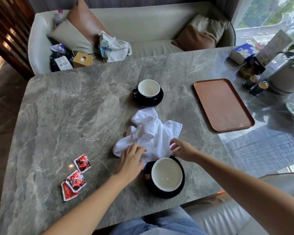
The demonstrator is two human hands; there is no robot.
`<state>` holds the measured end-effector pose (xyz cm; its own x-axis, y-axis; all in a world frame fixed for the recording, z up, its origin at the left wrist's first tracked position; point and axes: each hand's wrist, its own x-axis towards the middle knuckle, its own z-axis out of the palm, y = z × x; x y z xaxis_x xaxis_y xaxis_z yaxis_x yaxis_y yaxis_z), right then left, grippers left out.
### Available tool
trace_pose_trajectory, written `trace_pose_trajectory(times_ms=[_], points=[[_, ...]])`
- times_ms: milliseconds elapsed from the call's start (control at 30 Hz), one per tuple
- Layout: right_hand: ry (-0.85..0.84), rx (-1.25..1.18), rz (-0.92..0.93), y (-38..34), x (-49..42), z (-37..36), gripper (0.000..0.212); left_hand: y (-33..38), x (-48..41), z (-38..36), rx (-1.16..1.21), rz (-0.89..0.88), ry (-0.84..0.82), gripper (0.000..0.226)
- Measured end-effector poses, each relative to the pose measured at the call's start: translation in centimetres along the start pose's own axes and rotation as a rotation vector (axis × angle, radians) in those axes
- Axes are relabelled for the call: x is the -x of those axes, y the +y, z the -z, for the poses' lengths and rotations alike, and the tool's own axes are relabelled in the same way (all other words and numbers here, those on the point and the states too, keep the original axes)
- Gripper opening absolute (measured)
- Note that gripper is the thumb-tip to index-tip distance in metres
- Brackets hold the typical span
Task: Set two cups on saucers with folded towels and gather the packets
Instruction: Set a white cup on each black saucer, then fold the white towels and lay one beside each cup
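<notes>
A crumpled white towel (pixel 151 133) lies in the middle of the grey marble table (pixel 66 107). My left hand (pixel 131 160) rests on its near left edge and my right hand (pixel 182 150) pinches its near right edge. Just below them a black cup with a white inside (pixel 166 173) sits on a black saucer (pixel 161 194). A second such cup (pixel 148 88) stands on its saucer (pixel 158 100) farther back. Three red and black packets lie at the near left: one (pixel 82 162) apart, two (pixel 73 184) overlapping.
A copper-coloured tray (pixel 222 104) lies at the right. Beyond it stand two small dark shakers (pixel 255 85), a plant pot (pixel 287 77), a tissue pack (pixel 243 52) and a card holder. A sofa with cushions and bags runs along the far side.
</notes>
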<state>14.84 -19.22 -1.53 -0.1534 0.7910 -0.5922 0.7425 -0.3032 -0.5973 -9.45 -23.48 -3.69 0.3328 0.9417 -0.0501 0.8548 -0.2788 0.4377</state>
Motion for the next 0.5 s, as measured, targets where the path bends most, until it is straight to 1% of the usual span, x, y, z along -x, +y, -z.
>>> trace_pose_trajectory(times_ms=[67, 133, 233, 300, 367, 433, 500], points=[[-0.015, -0.060, 0.013, -0.8, -0.6, -0.5, 0.031, 0.4, -0.8, -0.6, -0.118, 0.051, -0.096, 0.057], [-0.019, -0.129, 0.049, -2.0, -1.3, -0.6, 0.035, 0.6, -1.7, -1.1, -0.169, 0.157, -0.151, 0.072], [-0.019, -0.090, 0.165, -3.6, -2.2, -0.4, 0.047, 0.6, -2.9, -1.2, -0.190, 0.273, -0.189, 0.080], [-0.032, 0.016, 0.257, -4.1, -2.8, -0.2, 0.054, 0.5, -3.5, -1.1, -0.159, 0.309, -0.175, 0.073], [-0.040, 0.161, 0.321, -4.2, -3.4, -0.2, 0.059, 0.3, -4.1, -0.8, -0.093, 0.339, -0.147, 0.056], [-0.035, 0.270, 0.327, -4.1, -4.1, -0.4, 0.067, 0.1, -4.7, -0.3, -0.014, 0.354, -0.127, 0.037], [-0.009, 0.312, 0.319, -3.9, -4.7, -0.7, 0.074, 0.1, -5.3, 0.3, 0.128, 0.368, -0.089, 0.018]])
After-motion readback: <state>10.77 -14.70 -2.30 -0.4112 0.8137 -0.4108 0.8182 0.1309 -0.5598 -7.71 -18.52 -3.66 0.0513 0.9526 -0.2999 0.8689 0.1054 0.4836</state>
